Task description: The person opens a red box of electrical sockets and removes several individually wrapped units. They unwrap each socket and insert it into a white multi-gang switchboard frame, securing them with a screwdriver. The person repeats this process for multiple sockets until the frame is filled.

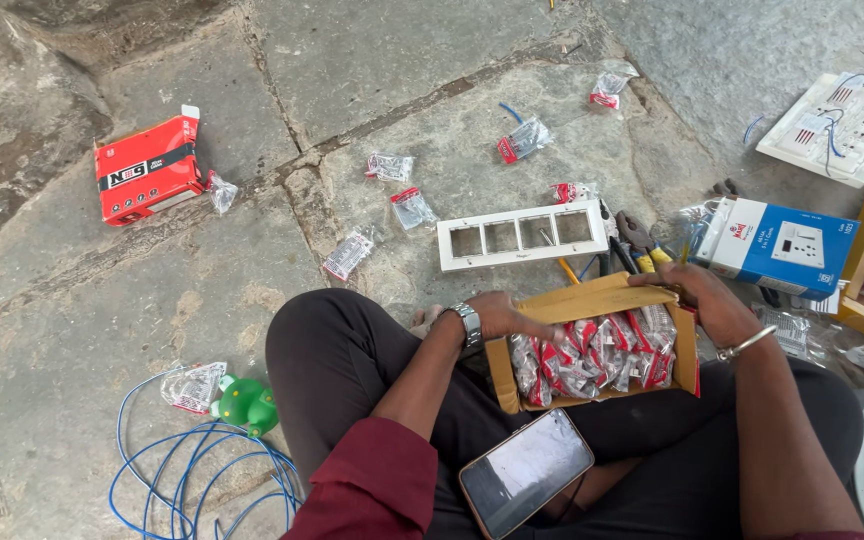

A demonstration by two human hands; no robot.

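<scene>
left hand point(500, 318) | right hand point(697, 292) | grip cardboard box point(592, 300); packets point(592, 362) inside

A cracked stone floor point(372, 60) is seen, strewn with small clear plastic packets point(412, 208). A red box point(147, 166) is laid at the far left, a white four-slot frame point(522, 236) near the middle, and a blue-and-white box point(782, 248) with pliers point(642, 240) to the right. Coiled blue wire point(197, 470) and a green object point(250, 404) are placed at lower left, a white switch panel point(842, 125) at upper right.
</scene>
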